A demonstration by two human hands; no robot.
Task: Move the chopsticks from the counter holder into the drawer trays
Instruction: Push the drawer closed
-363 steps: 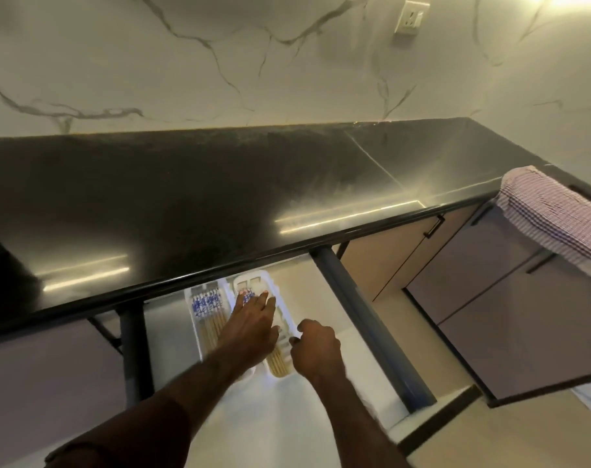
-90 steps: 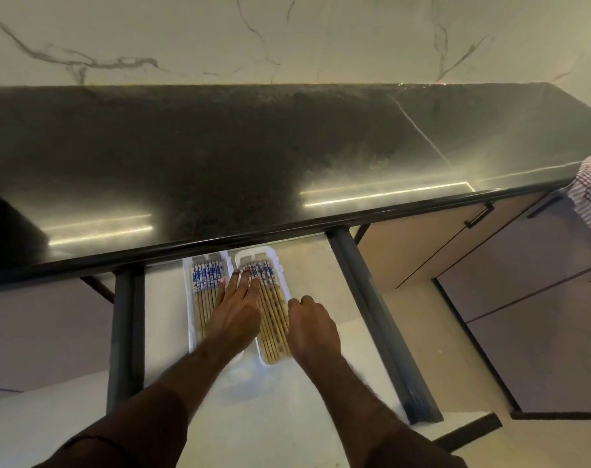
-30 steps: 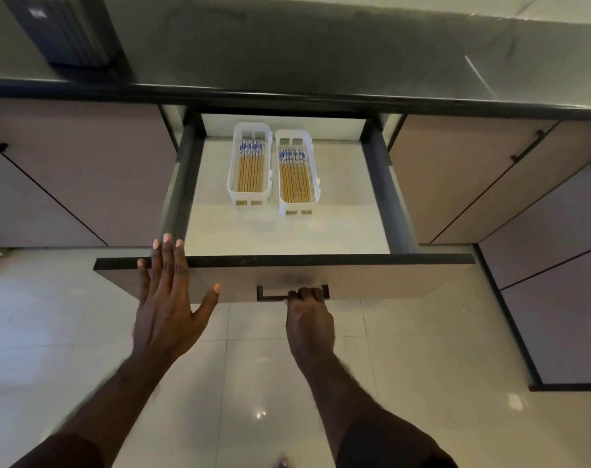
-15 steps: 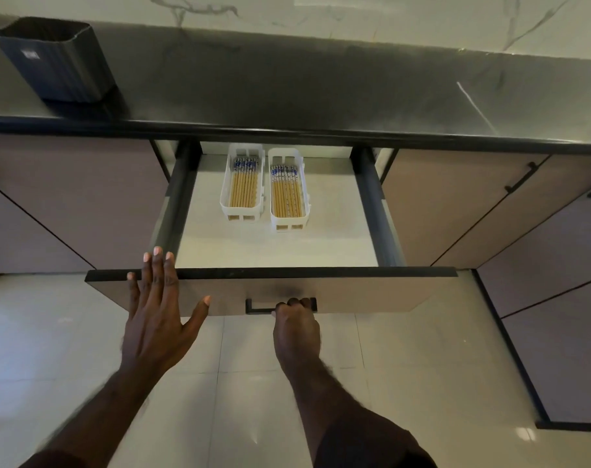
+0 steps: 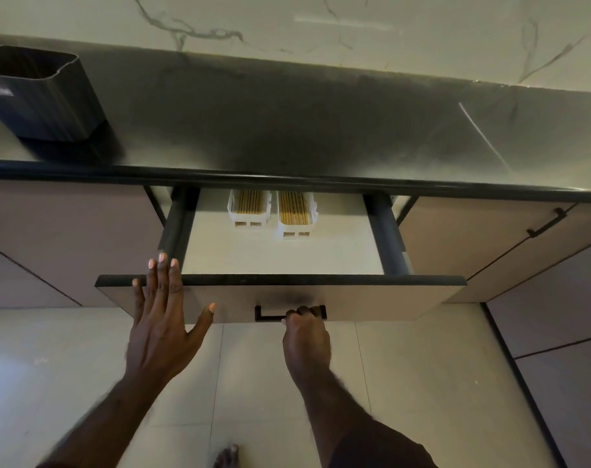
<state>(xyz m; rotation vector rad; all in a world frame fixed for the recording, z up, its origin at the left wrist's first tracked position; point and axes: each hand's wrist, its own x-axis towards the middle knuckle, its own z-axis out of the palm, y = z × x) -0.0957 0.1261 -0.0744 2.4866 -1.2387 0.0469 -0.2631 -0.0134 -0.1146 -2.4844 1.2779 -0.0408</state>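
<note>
Chopsticks [image 5: 292, 209] apparently all in trays; right hand [image 5: 305, 336] grips the drawer handle [image 5: 270, 315], left hand [image 5: 162, 319] flat-fingered on the front; next, push shut

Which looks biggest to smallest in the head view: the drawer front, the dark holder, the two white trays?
1. Drawer front, clearly largest, though nearest the camera.
2. Dark holder on the counter.
3. The left tray and right tray look alike; both are partly hidden under the counter edge, so unranked.
</note>
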